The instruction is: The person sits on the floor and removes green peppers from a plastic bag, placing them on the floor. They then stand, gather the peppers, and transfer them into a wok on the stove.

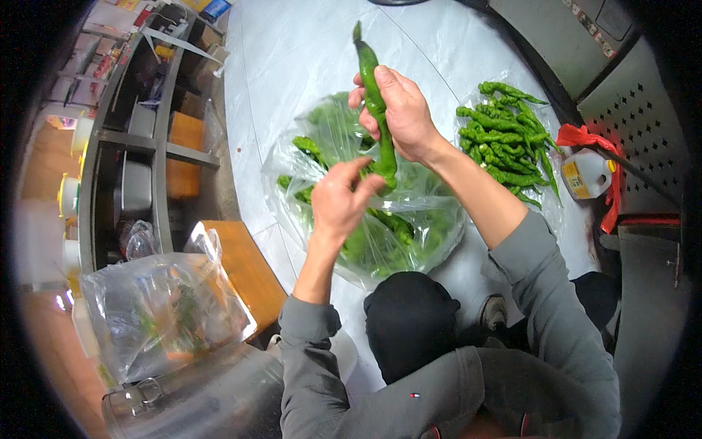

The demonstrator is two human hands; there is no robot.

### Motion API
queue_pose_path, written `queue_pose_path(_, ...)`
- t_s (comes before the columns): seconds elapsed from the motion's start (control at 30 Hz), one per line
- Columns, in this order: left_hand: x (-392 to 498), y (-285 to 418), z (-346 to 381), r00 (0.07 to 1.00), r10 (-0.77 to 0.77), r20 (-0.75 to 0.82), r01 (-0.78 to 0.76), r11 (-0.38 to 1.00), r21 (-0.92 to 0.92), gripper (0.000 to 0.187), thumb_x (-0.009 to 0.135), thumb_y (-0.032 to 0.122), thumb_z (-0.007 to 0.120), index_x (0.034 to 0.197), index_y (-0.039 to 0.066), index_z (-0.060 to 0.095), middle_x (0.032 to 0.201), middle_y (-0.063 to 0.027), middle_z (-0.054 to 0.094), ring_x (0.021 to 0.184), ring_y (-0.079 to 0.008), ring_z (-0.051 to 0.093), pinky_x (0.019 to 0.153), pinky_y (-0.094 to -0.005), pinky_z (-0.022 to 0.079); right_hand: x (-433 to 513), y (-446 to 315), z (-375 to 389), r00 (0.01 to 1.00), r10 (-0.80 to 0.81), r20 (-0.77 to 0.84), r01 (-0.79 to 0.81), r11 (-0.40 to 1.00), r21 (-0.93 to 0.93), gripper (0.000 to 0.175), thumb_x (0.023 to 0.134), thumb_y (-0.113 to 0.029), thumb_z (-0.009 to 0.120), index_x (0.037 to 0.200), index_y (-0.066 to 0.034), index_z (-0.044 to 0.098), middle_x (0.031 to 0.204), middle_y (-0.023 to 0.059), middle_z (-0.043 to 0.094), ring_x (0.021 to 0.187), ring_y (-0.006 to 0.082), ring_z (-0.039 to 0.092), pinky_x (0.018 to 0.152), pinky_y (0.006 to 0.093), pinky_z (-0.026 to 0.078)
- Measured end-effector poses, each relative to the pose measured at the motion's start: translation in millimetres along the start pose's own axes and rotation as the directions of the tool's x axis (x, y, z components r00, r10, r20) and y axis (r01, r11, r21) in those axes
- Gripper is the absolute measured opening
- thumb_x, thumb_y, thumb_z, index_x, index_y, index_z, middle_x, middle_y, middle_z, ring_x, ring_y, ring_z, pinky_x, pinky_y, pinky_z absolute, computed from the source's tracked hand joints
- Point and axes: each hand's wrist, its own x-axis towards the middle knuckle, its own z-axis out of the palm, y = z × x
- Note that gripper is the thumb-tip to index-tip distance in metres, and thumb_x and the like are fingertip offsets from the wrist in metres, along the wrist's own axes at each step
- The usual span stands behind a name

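A long green chili pepper (373, 93) stands nearly upright in my right hand (406, 112), its dark, thin tip pointing away from me. My left hand (343, 200), slightly blurred, is at the pepper's thick lower end with thumb and forefinger apart; whether they touch it I cannot tell. Below both hands a large clear plastic bag (439, 219) lies on the tiled floor, with many green peppers (397, 225) inside. To the right, a heap of green peppers (502, 137) rests on another clear plastic sheet or bag.
Beyond the heap are a plastic jug with a yellow cap (584, 174) and a red plastic bag (589, 137), beside a perforated metal panel (636, 120). At left stand a metal shelf (159, 137), a cardboard box (247, 269), a clear bag of vegetables (164, 313) and a metal container (197, 395).
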Motion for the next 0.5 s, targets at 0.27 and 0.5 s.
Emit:
queue_pose_path(0.27,40,34,-36,0.943,0.272,-0.19,-0.235,0.953,0.193,0.062,0.065,0.052,0.087,0.104,0.006,0.074,0.066,-0.0053,0.057,0.057,-0.0198,0.057,0.054,-0.0338,0.047,10,-69,37,0.972,-0.233,0.019,0.233,0.965,-0.117,0.076,0.098,-0.074,0.029,0.085,-0.0054,0.057,0.055,0.0026,0.05,0.039,0.0074,0.039,0.037,0.0223,0.031)
queue_pose_path(0.5,28,-15,-19,0.907,-0.1,0.408,0.019,0.98,0.197,0.046,0.102,0.044,0.052,0.136,0.014,0.061,0.106,-0.0191,0.073,0.097,-0.0341,0.071,0.086,-0.0459,0.055,18,-87,4,0.873,-0.472,0.125,0.435,0.868,0.239,0.07,0.098,-0.071,0.037,0.084,-0.0052,0.052,0.056,0.0008,0.044,0.04,0.0067,0.036,0.038,0.0215,0.031)
